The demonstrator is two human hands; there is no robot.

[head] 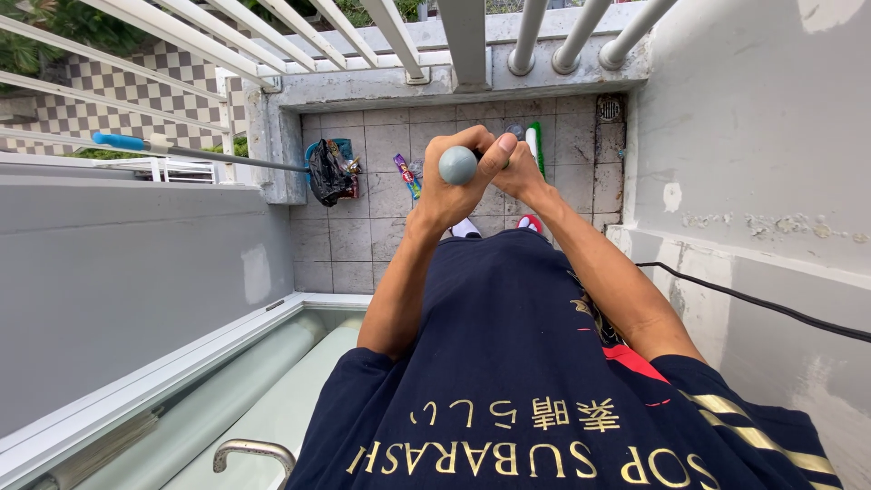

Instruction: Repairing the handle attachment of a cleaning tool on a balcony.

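Hands gripped one long handle together: the left hand (454, 186) was wrapped around the pole just below its rounded grey end cap (457, 165), thumb pressed over the top, and the right hand (520, 171) was clamped on the same handle just beyond it, the two touching. The handle ran down toward the tiled balcony floor (363, 245), where a green brush head (537, 145) showed past the knuckles. Against the corner wall leaned a blue dustpan (340, 150) with a black bag (327, 172) on it; a colourful wrapper (406, 174) lay near, and a drain grate (609, 109) sat in the far corner
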